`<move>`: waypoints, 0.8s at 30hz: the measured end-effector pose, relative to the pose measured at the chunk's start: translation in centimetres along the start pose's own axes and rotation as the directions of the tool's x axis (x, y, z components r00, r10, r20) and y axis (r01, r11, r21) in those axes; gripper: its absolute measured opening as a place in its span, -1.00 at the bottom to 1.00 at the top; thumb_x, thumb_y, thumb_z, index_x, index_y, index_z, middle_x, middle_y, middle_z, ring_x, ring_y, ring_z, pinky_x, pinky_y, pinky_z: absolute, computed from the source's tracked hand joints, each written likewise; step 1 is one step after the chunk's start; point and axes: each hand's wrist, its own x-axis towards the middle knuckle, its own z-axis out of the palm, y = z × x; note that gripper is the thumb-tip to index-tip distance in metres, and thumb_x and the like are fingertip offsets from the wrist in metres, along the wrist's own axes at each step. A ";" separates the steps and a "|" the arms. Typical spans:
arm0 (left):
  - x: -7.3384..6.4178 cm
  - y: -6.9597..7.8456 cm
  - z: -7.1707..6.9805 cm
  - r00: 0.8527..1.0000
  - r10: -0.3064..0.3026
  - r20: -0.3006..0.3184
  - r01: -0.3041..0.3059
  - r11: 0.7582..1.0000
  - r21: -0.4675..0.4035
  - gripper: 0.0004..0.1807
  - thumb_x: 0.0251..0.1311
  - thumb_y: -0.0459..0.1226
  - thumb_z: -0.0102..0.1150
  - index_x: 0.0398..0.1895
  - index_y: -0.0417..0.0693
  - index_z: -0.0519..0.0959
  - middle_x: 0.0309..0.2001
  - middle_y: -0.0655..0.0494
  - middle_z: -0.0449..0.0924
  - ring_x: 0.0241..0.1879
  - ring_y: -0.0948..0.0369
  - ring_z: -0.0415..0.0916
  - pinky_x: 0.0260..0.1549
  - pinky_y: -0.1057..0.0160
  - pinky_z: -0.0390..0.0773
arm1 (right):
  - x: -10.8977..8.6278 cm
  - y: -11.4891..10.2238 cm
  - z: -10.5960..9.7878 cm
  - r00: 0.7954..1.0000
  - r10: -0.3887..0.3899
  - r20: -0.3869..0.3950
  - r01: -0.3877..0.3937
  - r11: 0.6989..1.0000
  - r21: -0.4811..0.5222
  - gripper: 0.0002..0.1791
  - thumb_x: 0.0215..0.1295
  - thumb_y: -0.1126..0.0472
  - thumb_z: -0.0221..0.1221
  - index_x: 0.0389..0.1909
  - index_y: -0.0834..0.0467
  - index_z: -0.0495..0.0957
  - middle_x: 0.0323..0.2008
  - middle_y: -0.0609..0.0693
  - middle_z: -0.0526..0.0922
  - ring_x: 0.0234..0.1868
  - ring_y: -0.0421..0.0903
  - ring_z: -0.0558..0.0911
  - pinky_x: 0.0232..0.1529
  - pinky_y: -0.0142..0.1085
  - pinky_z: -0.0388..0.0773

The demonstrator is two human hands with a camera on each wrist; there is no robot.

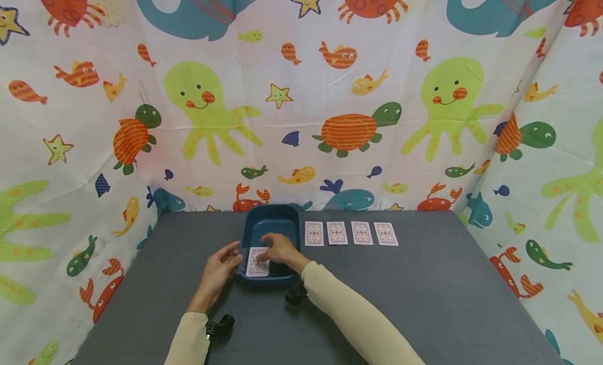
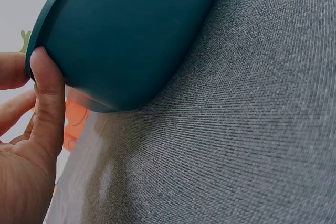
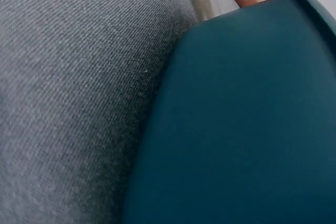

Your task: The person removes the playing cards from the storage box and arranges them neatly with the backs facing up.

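A dark teal plastic tray [image 1: 271, 212] stands on the grey table. My left hand [image 1: 221, 264] is at its left side; in the left wrist view the thumb [image 2: 48, 80] and fingers pinch the rim. Inside the tray's near half is a playing card [image 1: 254, 269], its patterned back upward. My right hand [image 1: 281, 250] reaches in over the right rim, curled at the card, with a digit on its patterned back. In the right wrist view the tray's outer wall [image 3: 241, 114] hides the right hand's fingers and the card.
Right of the tray, several playing cards lie in a spaced row, patterned backs up, from the nearest card [image 1: 314, 234] to the farthest card [image 1: 386, 234]. Behind the grey table [image 1: 424, 302] hangs a curtain [image 1: 292, 181] printed with sea animals.
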 end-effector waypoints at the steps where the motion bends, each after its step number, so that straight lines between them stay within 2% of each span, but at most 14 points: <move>1: 0.0 0.0 0.0 1.000 0.000 -0.001 0.000 1.000 -0.002 -0.48 0.36 -0.28 0.10 0.38 0.02 0.37 0.17 -0.08 0.35 0.04 0.08 0.43 -0.22 0.29 0.58 | 0.1 0.0 0.0 1.000 0.003 -0.003 -0.003 1.000 -0.014 -0.39 -0.03 0.14 0.50 0.11 0.09 0.57 -0.26 0.02 0.59 -0.29 -0.09 0.50 -0.28 -0.28 0.44; 11: 0.2 -0.1 0.0 1.000 0.006 0.003 -0.006 1.000 -0.007 -0.48 0.36 -0.30 0.09 0.38 0.00 0.36 0.15 -0.09 0.34 -0.03 0.13 0.46 -0.26 0.29 0.58 | 0.2 0.1 0.3 0.999 0.017 0.027 -0.015 0.996 -0.084 -0.29 -0.08 0.10 0.53 0.17 0.08 0.55 -0.24 0.02 0.62 -0.27 -0.10 0.52 -0.20 -0.24 0.50; 18: 0.2 0.0 0.1 1.000 0.017 0.014 -0.016 0.999 -0.032 -0.49 0.36 -0.32 0.09 0.38 -0.04 0.36 0.16 -0.14 0.32 -0.05 0.14 0.47 -0.29 0.31 0.57 | 0.3 0.2 0.5 0.999 -0.007 0.033 0.011 0.990 -0.141 -0.20 -0.14 0.10 0.55 0.22 0.10 0.50 -0.12 0.06 0.65 -0.20 -0.09 0.55 -0.02 -0.18 0.54; 24: 0.1 -0.1 0.1 1.000 0.017 0.017 -0.016 0.999 -0.042 -0.49 0.36 -0.33 0.10 0.38 -0.05 0.37 0.16 -0.15 0.32 -0.06 0.15 0.48 -0.30 0.31 0.57 | 0.3 0.4 0.7 0.999 -0.027 0.021 0.031 0.981 -0.190 -0.24 -0.17 0.11 0.57 0.16 0.12 0.55 -0.10 0.06 0.66 -0.18 -0.09 0.53 0.02 -0.17 0.52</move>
